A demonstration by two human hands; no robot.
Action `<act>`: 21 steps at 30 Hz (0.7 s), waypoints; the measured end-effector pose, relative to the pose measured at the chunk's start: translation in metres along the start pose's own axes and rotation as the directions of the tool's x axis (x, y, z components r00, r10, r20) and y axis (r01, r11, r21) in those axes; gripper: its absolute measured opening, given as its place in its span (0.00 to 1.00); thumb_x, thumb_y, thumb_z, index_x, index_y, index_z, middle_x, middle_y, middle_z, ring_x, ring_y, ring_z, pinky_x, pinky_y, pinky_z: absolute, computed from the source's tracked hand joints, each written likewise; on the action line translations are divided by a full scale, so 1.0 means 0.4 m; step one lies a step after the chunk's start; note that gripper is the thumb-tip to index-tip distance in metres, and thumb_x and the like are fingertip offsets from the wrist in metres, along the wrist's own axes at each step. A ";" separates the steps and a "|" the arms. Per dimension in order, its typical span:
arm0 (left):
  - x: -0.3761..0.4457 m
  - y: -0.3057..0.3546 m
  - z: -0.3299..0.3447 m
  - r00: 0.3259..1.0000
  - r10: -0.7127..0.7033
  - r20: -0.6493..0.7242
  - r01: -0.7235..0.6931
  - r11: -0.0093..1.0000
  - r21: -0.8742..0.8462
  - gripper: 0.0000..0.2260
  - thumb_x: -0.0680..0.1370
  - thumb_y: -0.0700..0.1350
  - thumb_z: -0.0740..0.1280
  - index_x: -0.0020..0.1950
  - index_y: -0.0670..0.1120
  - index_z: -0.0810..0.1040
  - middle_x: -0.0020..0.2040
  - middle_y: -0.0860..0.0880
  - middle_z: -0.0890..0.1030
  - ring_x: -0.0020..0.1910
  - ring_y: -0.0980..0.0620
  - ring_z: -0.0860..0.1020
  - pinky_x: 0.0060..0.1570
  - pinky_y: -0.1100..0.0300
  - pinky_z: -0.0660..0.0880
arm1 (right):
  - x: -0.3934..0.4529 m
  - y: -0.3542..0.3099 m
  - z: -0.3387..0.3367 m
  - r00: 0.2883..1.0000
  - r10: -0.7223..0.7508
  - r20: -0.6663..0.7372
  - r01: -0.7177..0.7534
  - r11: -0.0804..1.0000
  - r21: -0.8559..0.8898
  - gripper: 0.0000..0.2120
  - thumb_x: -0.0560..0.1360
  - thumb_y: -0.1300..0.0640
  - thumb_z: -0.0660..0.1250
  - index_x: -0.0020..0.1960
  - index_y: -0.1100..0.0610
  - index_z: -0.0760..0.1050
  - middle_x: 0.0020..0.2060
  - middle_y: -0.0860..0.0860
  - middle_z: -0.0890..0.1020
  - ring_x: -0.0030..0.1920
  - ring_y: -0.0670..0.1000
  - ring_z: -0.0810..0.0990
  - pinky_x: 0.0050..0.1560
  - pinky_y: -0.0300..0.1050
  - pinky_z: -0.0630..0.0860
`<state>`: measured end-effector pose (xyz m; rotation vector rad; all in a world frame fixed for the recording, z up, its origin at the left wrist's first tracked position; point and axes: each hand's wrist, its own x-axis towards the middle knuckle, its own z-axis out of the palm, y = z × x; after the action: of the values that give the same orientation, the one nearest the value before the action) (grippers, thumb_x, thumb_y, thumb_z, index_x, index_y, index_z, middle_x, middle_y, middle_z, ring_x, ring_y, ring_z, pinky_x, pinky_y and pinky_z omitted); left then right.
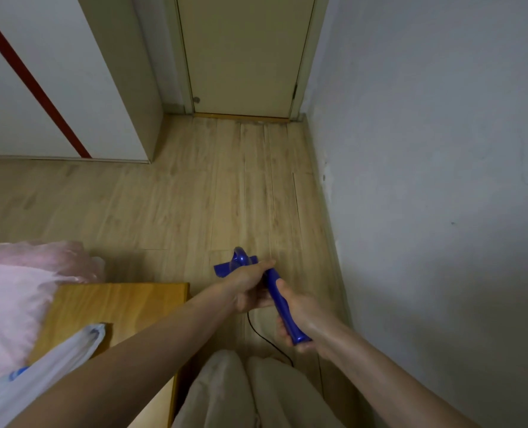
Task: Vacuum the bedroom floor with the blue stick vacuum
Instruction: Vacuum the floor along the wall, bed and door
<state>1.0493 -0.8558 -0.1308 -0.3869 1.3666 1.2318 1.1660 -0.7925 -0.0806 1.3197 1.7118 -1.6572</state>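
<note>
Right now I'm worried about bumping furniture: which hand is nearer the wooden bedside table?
Left. The left hand grips the blue stick vacuum just right of the wooden bedside table. The right hand holds the handle lower down, farther right, toward the wall.

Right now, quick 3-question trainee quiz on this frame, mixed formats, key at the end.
1. True or false: only one hand grips the blue vacuum.
2. Which lies straight ahead across the floor? A) a window B) a closed door C) a staircase
3. Fill in: a thin black ___ trails from the vacuum toward the person's legs.

Key:
1. False. The left hand holds it farther down, the right hand holds the handle end.
2. B.
3. Cord.
</note>
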 end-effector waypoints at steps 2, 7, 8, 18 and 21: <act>0.010 -0.001 -0.002 1.000 -0.003 -0.007 0.003 1.000 -0.006 0.11 0.79 0.49 0.66 0.51 0.41 0.74 0.42 0.44 0.79 0.39 0.50 0.78 0.28 0.58 0.77 | 0.011 0.007 0.007 1.000 -0.010 -0.021 0.010 1.000 0.013 0.27 0.80 0.38 0.53 0.49 0.61 0.75 0.28 0.52 0.77 0.22 0.47 0.74 0.22 0.37 0.68; 0.054 0.034 -0.027 0.999 0.037 -0.031 -0.039 0.998 -0.046 0.17 0.78 0.50 0.67 0.61 0.40 0.74 0.51 0.42 0.79 0.43 0.49 0.79 0.26 0.61 0.76 | 0.076 -0.018 0.041 0.998 -0.064 -0.028 0.066 0.994 0.083 0.25 0.81 0.40 0.53 0.51 0.61 0.74 0.30 0.53 0.77 0.26 0.48 0.76 0.28 0.39 0.74; 0.066 0.047 -0.034 0.997 0.055 -0.046 -0.057 0.997 -0.057 0.17 0.78 0.50 0.67 0.61 0.40 0.74 0.51 0.42 0.79 0.44 0.48 0.79 0.28 0.59 0.77 | 0.096 -0.030 0.048 0.997 -0.075 -0.029 0.077 0.994 0.078 0.25 0.81 0.40 0.53 0.52 0.61 0.73 0.31 0.53 0.77 0.27 0.48 0.76 0.28 0.39 0.75; 0.212 0.229 -0.083 0.971 0.135 -0.198 -0.149 0.987 -0.061 0.13 0.81 0.49 0.64 0.55 0.39 0.74 0.42 0.42 0.80 0.39 0.47 0.80 0.46 0.52 0.79 | 0.358 -0.173 0.056 0.992 -0.113 0.055 0.117 0.991 -0.070 0.28 0.81 0.37 0.50 0.56 0.62 0.72 0.41 0.56 0.79 0.35 0.51 0.79 0.33 0.42 0.76; 0.271 0.281 -0.071 0.966 0.128 -0.226 -0.145 0.988 -0.058 0.14 0.81 0.50 0.63 0.55 0.38 0.74 0.40 0.42 0.80 0.37 0.46 0.80 0.46 0.51 0.79 | 0.427 -0.207 0.031 0.991 -0.127 0.052 0.132 0.984 -0.121 0.26 0.81 0.38 0.49 0.44 0.59 0.72 0.35 0.53 0.77 0.33 0.49 0.76 0.37 0.43 0.75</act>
<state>0.9156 -0.7891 -0.1844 -0.5011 1.5613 1.3883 1.0139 -0.7337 -0.1787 1.1277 1.8771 -1.6073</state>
